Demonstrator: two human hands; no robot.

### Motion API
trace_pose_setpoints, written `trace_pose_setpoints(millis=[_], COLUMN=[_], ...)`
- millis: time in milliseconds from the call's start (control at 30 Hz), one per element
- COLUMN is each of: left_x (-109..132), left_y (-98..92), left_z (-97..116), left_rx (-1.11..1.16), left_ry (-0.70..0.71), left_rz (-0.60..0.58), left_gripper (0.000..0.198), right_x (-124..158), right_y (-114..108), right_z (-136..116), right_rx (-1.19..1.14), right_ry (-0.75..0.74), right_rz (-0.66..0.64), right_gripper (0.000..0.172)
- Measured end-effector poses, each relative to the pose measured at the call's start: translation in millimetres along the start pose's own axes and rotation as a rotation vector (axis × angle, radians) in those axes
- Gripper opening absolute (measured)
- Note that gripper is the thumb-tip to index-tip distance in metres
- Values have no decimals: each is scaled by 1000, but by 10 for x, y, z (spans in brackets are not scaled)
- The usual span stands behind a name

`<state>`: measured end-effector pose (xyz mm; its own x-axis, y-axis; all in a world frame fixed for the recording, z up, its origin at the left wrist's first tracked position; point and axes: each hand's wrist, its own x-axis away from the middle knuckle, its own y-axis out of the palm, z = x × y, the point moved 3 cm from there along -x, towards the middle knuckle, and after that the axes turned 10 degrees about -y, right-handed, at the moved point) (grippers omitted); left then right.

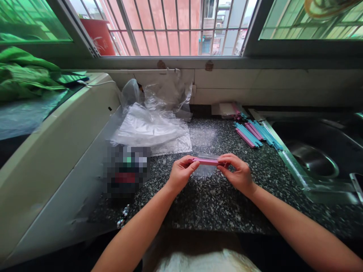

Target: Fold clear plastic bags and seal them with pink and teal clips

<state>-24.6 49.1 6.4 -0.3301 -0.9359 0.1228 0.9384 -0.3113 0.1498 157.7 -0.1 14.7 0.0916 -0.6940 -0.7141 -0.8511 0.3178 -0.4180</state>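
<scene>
Both hands hold a long, thin pink plastic bag clip (208,162) level above the countertop, one at each end. My left hand (183,172) pinches its left end between thumb and fingers. At the right end, my right hand (237,173) is closed on the clip, fingertips together. A small clear plastic bag (206,170) shows above and below the clip; whether the clip is clamped around it I cannot tell. Pink and blue bag clips (252,134) lie in a loose pile beyond my right hand.
Crumpled clear plastic bags (153,126) lie at the back left of the speckled countertop (215,209). A steel sink (306,181) borders the right side. On the left stands a white appliance (70,151). Small flat packets (225,109) rest by the wall. A blurred dark object (126,172) sits front left.
</scene>
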Motion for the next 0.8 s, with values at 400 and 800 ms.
trace_pose_setpoints(millis=[400,800], left_x=[8,-15], left_y=[11,18], left_z=[28,-4], left_rx=[-31,-250], left_ry=[25,78], left_rz=[1,-68], left_gripper=[34,32], right_x=[19,-10], right_y=[3,-63], right_z=[11,24], right_rx=[35,128], right_ry=[8,29], right_rz=[-9,-31], right_gripper=[10,7])
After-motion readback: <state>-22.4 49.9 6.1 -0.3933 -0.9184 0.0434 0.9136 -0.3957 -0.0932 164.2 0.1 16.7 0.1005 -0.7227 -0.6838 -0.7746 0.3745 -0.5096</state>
